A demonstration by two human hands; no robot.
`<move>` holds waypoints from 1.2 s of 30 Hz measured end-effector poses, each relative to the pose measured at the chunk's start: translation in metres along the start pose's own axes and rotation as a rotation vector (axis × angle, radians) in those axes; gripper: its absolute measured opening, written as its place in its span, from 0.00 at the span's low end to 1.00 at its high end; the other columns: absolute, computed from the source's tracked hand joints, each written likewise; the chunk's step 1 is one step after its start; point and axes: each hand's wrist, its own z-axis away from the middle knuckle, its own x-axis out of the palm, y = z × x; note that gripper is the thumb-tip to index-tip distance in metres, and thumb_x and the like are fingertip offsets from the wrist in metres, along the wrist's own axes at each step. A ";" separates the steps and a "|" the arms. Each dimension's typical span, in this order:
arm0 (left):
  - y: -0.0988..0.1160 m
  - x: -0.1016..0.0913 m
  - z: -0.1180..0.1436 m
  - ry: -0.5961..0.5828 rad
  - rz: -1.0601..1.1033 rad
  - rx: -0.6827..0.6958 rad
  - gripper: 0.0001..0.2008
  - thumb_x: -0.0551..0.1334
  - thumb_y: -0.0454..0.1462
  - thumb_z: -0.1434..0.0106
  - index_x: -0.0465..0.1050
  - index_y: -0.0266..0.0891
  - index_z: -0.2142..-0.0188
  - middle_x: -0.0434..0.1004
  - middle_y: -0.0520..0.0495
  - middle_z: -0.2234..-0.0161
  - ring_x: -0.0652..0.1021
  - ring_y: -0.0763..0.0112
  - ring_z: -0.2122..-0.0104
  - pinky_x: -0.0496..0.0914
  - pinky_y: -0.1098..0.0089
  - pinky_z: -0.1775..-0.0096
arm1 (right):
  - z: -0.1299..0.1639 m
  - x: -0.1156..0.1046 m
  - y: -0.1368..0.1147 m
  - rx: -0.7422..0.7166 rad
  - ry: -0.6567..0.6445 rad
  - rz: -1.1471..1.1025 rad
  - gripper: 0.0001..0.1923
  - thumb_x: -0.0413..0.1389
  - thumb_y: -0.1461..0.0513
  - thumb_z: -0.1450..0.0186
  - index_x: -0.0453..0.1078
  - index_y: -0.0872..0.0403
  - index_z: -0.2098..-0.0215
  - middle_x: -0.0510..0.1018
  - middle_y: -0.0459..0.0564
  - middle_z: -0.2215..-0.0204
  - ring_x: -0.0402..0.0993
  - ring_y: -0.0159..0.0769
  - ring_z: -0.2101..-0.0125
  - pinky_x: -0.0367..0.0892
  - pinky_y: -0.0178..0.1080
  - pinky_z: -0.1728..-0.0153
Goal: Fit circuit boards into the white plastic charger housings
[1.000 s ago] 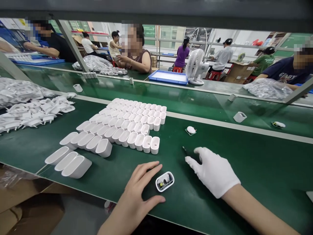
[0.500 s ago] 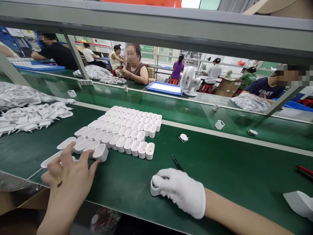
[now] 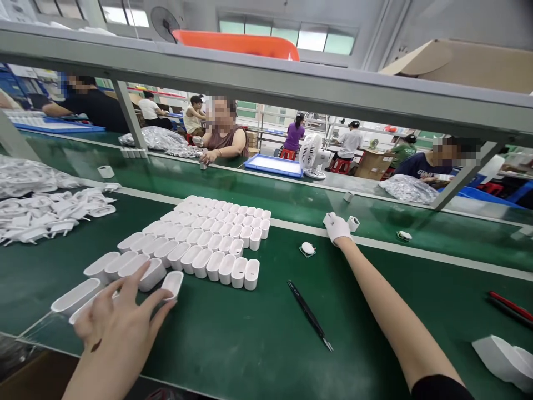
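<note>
My bare left hand (image 3: 119, 325) lies at the near left end of a block of empty white charger shells (image 3: 216, 233) that stand in rows on the green table. Its thumb and fingers close around one tilted empty shell (image 3: 172, 283) at the front of the rows. My gloved right hand (image 3: 336, 228) is stretched far out to the white stripe at the belt's edge. It is closed on a small white charger housing (image 3: 328, 218). Another white housing (image 3: 353, 223) stands just to its right.
Black tweezers (image 3: 310, 315) lie mid-table, with a small board under a white cap (image 3: 308, 248) behind them. White plug parts (image 3: 50, 208) are heaped at the left. A red-handled tool (image 3: 510, 305) and a white part (image 3: 503, 361) lie at the right. Other people work beyond the belt.
My right hand took the filled housing from the near table and carried it out to the belt's edge. My left hand moved left to the shell rows and tipped one shell up.
</note>
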 end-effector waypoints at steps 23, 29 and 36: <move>0.127 0.031 0.049 -0.722 0.750 -0.169 0.29 0.60 0.39 0.41 0.57 0.61 0.42 0.68 0.50 0.48 0.71 0.57 0.50 0.71 0.61 0.56 | 0.150 -0.015 0.004 -0.391 -0.198 -0.277 0.17 0.54 0.62 0.45 0.70 0.50 0.56 0.77 0.49 0.60 0.73 0.40 0.59 0.67 0.44 0.55; 0.131 0.021 0.047 -0.681 0.717 -0.140 0.30 0.60 0.37 0.40 0.55 0.58 0.40 0.68 0.49 0.47 0.70 0.58 0.48 0.70 0.64 0.54 | 0.191 -0.042 -0.022 -0.291 -0.364 -0.553 0.13 0.57 0.65 0.50 0.66 0.52 0.66 0.76 0.44 0.73 0.69 0.30 0.78 0.68 0.35 0.74; 0.134 0.017 0.050 -0.571 0.702 -0.024 0.10 0.55 0.37 0.36 0.70 0.46 0.57 0.69 0.43 0.53 0.76 0.62 0.58 0.73 0.70 0.62 | 0.248 -0.065 -0.048 -0.215 -0.771 -1.080 0.16 0.55 0.71 0.54 0.64 0.52 0.66 0.75 0.45 0.70 0.70 0.28 0.78 0.68 0.31 0.78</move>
